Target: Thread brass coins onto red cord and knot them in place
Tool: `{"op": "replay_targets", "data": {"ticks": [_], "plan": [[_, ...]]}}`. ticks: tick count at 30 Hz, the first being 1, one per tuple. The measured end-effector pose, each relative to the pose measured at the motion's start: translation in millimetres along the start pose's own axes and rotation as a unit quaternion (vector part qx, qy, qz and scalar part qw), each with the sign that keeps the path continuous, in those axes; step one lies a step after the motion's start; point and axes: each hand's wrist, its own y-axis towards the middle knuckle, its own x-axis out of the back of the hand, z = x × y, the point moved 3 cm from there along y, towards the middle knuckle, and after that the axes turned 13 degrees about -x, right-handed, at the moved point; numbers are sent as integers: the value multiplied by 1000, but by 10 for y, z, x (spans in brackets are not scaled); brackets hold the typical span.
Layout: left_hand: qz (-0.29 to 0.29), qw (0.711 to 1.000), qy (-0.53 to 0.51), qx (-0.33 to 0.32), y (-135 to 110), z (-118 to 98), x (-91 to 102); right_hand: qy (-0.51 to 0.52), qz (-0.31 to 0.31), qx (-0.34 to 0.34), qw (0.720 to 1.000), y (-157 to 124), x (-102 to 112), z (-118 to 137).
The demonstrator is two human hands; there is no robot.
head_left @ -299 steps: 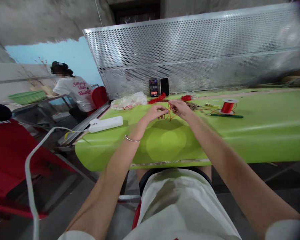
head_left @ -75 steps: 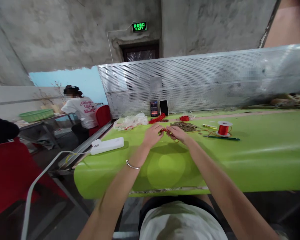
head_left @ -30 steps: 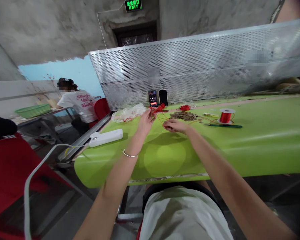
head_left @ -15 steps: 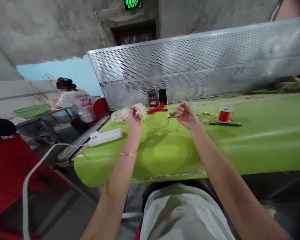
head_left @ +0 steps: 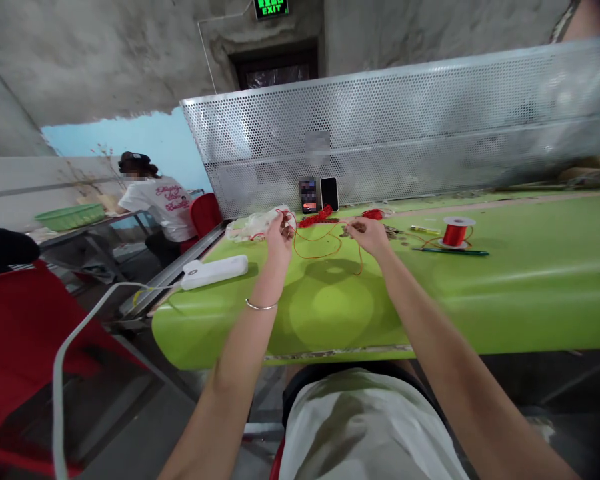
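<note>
Thin red cord [head_left: 316,257] runs in a loose loop between my two hands above the green table. My left hand [head_left: 281,233] is closed on the cord, with small dark round pieces showing at its fingers. My right hand [head_left: 366,233] pinches another length of the same cord, and a loose end dangles below it. Behind the hands lies a bundle of red cord [head_left: 316,217]. Several small brownish coin-like pieces [head_left: 391,232] lie beside my right hand. To the right stands a spool of red cord [head_left: 455,233].
A dark green pen [head_left: 453,252] and a yellow tube [head_left: 425,230] lie by the spool. Two phones [head_left: 329,194] lean on the perforated metal panel [head_left: 380,133]. A white power strip [head_left: 215,271] and plastic bag [head_left: 253,225] are at left. A person [head_left: 160,200] sits beyond.
My right hand has come lower and closer to my left, uncovering a red bundle and the coin-like pieces behind it. The cord between the hands hangs slacker. The view has shifted slightly.
</note>
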Motion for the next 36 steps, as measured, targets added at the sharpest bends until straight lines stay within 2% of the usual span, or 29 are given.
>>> {"op": "replay_targets", "data": {"ticks": [2,5,7,10,13,15,17,23,29,32,34,36], "plan": [[18,1000,1,13,-33,12,-22,-102,-30,36,994,-16,23,-26],[47,999,-9,22,-76,26,-65,-219,-6,45,975,-67,107,-106],[53,998,-15,30,-89,24,-81,-257,-2,63,964,-127,222,-135],[24,998,-19,49,-89,12,-68,-262,0,163,951,-264,426,-89],[13,998,-17,51,-89,6,-57,-285,117,252,917,-415,553,-44],[32,998,-14,49,-95,20,-65,-310,185,273,891,-489,615,-37],[54,997,-7,50,-104,45,-78,-333,216,284,873,-529,664,-37],[98,994,31,42,-123,89,-108,-380,269,302,832,-559,651,-82],[128,988,66,48,-146,112,-119,-427,241,336,804,-636,563,-98],[151,983,102,19,-163,118,-139,-431,245,304,814,-703,526,-31],[170,974,147,-20,-173,114,-155,-385,252,255,851,-748,479,55],[195,954,215,-74,-184,107,-170,-281,252,191,906,-776,395,164]]}}
